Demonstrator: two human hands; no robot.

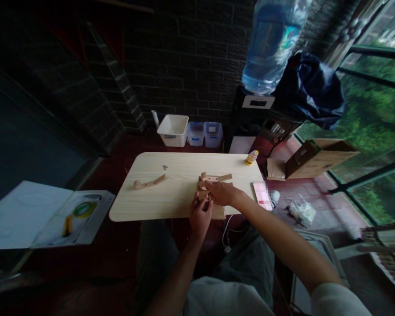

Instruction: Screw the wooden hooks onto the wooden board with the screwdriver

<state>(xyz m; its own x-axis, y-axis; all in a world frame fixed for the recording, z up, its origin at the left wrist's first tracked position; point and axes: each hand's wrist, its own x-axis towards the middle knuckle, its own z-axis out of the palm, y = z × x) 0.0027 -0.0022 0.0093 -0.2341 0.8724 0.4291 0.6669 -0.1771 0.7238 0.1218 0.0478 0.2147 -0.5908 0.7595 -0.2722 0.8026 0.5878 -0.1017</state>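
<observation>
Both hands meet low over the right half of the pale wood-grain table with rounded corners [181, 206]. Light-brown wooden piece, rounded knob at one end and a flat block at the other [225, 177], lies just beyond the knuckles, long axis running left to right, roughly along the table's far edge. Right hand [220, 193] is nearer to it; left hand [201, 216] sits closer to the near edge. Fingers of both bunch close together over small wooden parts; whether either grips, cannot tell. Piece looks smooth, with dark spots midway. A similar knobbed wooden piece [150, 181] lies well apart, left, slightly slanted.
</observation>
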